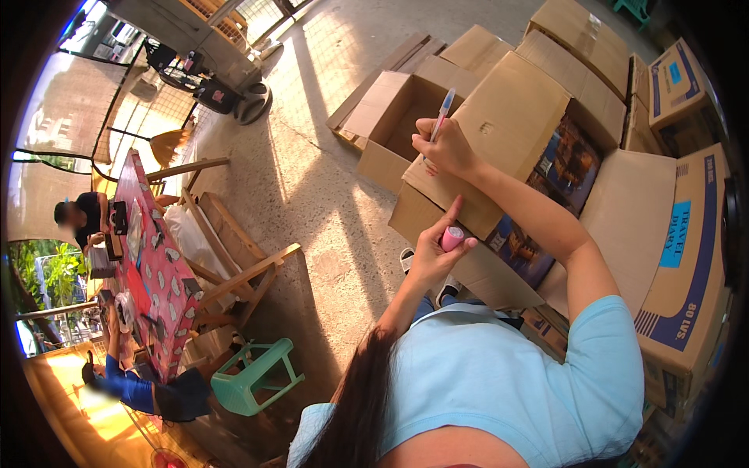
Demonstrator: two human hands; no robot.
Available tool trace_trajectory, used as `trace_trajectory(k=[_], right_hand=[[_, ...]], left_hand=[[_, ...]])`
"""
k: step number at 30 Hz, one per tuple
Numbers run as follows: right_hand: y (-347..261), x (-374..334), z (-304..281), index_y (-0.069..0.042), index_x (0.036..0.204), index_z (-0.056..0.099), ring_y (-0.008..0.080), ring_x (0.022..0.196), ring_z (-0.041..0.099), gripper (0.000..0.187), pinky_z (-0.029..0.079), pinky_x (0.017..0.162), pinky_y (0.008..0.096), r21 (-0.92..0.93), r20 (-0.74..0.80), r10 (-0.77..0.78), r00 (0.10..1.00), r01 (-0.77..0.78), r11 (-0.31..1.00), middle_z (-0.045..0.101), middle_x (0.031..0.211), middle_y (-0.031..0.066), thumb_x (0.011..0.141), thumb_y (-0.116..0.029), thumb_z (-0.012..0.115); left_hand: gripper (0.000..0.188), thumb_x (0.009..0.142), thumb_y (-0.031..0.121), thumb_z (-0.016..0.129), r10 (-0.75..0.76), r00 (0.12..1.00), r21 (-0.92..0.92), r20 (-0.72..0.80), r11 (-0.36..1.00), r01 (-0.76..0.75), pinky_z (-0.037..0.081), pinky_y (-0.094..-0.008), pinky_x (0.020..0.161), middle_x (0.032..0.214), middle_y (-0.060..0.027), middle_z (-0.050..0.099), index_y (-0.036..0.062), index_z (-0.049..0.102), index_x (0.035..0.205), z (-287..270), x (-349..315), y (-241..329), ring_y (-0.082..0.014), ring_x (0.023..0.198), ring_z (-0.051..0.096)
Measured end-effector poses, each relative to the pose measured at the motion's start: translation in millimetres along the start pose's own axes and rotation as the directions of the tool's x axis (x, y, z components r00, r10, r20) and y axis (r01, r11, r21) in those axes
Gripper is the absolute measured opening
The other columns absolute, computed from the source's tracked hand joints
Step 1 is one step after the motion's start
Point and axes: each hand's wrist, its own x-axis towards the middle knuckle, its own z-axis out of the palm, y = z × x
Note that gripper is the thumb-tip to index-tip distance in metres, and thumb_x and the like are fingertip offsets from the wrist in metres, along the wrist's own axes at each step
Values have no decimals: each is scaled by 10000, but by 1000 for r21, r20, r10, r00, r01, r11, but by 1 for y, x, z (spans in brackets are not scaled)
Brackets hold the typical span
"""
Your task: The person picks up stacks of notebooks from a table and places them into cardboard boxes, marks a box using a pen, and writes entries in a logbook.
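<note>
My right hand (447,148) is closed round a slim pen (445,105) with a blue upper end. Its lower end meets the cardboard flap (507,105) of a large open box, beside small red marks (431,168) near the flap's corner. Lower down, my left hand (438,253) holds a short pink cylinder (452,238) in its palm; its exact kind is unclear. The left index finger stretches up to the flap's near edge. Inside the box lie dark printed covers (566,162), partly hidden beneath the flap and my right forearm.
More cartons (679,273) stand on the right, and an open box (398,129) sits beyond my hands. To the left are a green stool (253,376), wooden trestle legs (250,285) and a pink patterned table (168,292), where two people sit.
</note>
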Motion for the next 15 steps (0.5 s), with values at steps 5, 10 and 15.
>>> trace_trajectory(k=[5,10,15], right_hand=[[12,1,1,-53,568,272,49,379,392,372,293,348,276,3,20,-15,1000,15,1000,350,446,-6,814,-24,550],[12,2,-1,-46,565,285,50,406,375,367,295,367,287,-119,-6,-83,996,82,990,343,452,6,797,-32,569],[3,1,-7,-43,565,305,56,474,325,353,280,421,282,-77,-47,-72,996,68,995,323,475,-1,786,-49,581]], left_hand=[[730,796,129,710,6,1000,23,-17,1000,-6,308,-217,974,1397,-90,388,-44,301,1375,2,0,-1,-78,1177,400],[727,794,141,711,4,1000,19,-5,1000,-3,272,-241,1018,1426,-112,351,-47,309,1369,2,0,4,-109,1259,348],[661,796,127,701,29,1000,24,-2,999,-29,255,-287,1054,1445,-147,310,-65,364,1330,2,0,3,-186,1324,301]])
